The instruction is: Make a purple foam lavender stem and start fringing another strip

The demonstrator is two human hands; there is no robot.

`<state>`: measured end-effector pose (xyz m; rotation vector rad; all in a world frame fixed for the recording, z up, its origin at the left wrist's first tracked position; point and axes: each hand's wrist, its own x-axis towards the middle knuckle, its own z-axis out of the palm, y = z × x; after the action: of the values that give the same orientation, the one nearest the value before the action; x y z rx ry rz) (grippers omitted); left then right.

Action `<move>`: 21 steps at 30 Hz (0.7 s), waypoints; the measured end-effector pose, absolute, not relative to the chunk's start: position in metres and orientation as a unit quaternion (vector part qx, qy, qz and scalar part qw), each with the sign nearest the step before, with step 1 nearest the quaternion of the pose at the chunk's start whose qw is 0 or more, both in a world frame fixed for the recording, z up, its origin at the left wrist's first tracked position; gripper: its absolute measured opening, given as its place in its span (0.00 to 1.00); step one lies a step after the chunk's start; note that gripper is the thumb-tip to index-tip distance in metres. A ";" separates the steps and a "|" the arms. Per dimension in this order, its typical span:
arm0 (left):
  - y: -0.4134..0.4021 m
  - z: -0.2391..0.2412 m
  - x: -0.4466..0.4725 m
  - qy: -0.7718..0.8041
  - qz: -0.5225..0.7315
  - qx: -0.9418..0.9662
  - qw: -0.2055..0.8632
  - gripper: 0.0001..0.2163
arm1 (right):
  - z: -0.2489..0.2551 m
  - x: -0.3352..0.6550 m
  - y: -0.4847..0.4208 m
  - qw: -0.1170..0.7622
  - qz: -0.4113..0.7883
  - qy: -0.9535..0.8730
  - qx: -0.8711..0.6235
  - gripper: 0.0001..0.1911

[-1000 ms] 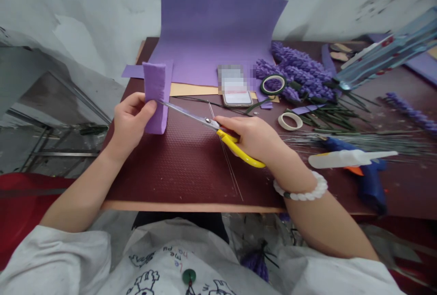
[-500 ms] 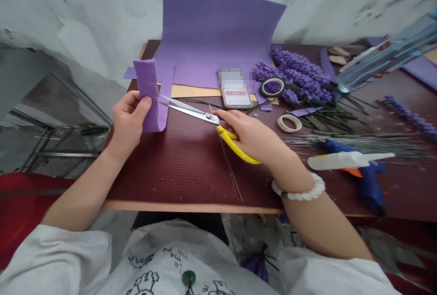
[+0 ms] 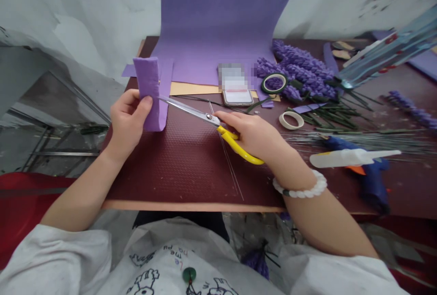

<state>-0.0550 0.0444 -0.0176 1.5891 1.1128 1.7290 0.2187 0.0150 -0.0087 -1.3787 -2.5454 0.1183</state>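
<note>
Between the thumb and fingers of my left hand (image 3: 128, 119) is a folded strip of purple foam sheet (image 3: 147, 76), held upright over the left part of the table. My right hand (image 3: 256, 135) grips a pair of scissors (image 3: 194, 111) by its yellow handles. The scissor blades are nearly together, and their tips touch the right edge of the strip beside my left thumb. Small nicks show along that edge. Two thin wires (image 3: 228, 160) lie on the table under the scissors.
A large purple sheet (image 3: 218, 26) leans on the wall behind a phone (image 3: 236, 85). To the right are green tape (image 3: 274, 83), a white tape roll (image 3: 291, 120), purple flower stems (image 3: 303, 69), a white bottle (image 3: 341, 158), a blue glue gun (image 3: 372, 185) and a clear plastic sleeve (image 3: 389, 53).
The scissor blades have come together from a slightly parted position at the strip's edge. My left hand keeps hold of the strip in nearly the same place.
</note>
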 end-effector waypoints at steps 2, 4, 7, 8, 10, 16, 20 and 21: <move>0.045 -0.018 -0.055 0.410 0.646 0.588 0.262 0.07 | -0.009 0.219 0.015 0.122 0.041 -0.873 -0.470 0.21; 0.046 -0.018 -0.055 0.405 0.652 0.587 0.258 0.06 | -0.009 0.219 0.016 0.122 0.043 -0.875 -0.468 0.21; 0.047 -0.019 -0.055 0.404 0.646 0.593 0.262 0.07 | -0.010 0.218 0.016 0.118 0.043 -0.876 -0.466 0.21; 0.048 -0.020 -0.055 0.405 0.641 0.596 0.263 0.07 | -0.010 0.218 0.016 0.118 0.042 -0.876 -0.465 0.21; 0.048 -0.021 -0.055 0.406 0.631 0.605 0.266 0.08 | -0.010 0.218 0.016 0.118 0.040 -0.877 -0.464 0.21; 0.048 -0.021 -0.057 0.410 0.620 0.611 0.271 0.08 | -0.010 0.219 0.016 0.122 0.041 -0.877 -0.463 0.21; 0.048 -0.021 -0.057 0.411 0.618 0.609 0.279 0.09 | -0.010 0.219 0.016 0.126 0.042 -0.876 -0.464 0.20; 0.048 -0.021 -0.057 0.412 0.617 0.607 0.284 0.10 | -0.009 0.219 0.016 0.127 0.043 -0.876 -0.463 0.20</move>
<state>-0.0572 0.0476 -0.0207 1.6257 1.1021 1.6523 0.2194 0.0158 -0.0094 -1.3469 -2.5494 0.1247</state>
